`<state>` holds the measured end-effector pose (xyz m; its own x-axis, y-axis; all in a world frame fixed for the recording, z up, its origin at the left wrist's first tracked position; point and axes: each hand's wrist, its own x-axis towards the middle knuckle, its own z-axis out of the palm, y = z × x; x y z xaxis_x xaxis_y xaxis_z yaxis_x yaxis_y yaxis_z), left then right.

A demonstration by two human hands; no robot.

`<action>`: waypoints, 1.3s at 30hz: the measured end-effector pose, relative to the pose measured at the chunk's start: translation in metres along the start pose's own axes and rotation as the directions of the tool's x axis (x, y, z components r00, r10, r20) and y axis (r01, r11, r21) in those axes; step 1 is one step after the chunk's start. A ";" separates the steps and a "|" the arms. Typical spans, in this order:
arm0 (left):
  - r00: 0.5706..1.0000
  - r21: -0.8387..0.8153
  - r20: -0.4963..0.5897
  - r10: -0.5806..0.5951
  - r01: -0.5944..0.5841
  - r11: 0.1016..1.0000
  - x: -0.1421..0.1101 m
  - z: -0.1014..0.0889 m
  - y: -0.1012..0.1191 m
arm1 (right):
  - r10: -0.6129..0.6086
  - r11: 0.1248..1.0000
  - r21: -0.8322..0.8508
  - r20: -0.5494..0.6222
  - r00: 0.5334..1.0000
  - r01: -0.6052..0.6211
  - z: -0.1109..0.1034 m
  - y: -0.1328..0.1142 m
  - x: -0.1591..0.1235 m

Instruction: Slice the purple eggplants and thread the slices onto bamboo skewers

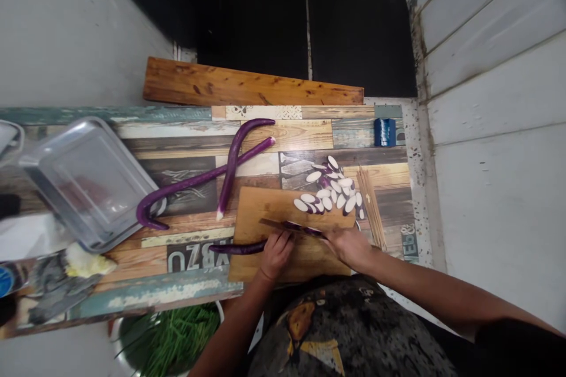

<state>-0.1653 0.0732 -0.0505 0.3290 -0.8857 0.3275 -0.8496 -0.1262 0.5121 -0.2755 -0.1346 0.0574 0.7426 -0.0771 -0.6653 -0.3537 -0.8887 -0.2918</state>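
Note:
My left hand is curled over a long purple eggplant lying across a wooden cutting board. My right hand grips the handle of a knife, whose blade rests over the eggplant just right of my left fingers. A heap of oval eggplant slices lies at the board's far right corner.
Two more whole eggplants lie on the patterned table. A clear plastic container stands at the left. Wooden skewers lie right of the slices, a blue cup behind them. A bowl of greens sits below the table edge.

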 end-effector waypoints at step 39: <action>0.994 0.014 -0.092 0.061 -0.060 0.998 0.024 0.029 -0.001 | 0.048 0.999 0.016 -0.025 0.999 -0.047 -0.008 0.040 -0.066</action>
<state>-0.1687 0.0392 -0.0661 0.3133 -0.8469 0.4297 -0.8735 -0.0795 0.4802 -0.3342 -0.1685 0.0956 0.7388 -0.1308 -0.6612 -0.3978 -0.8765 -0.2711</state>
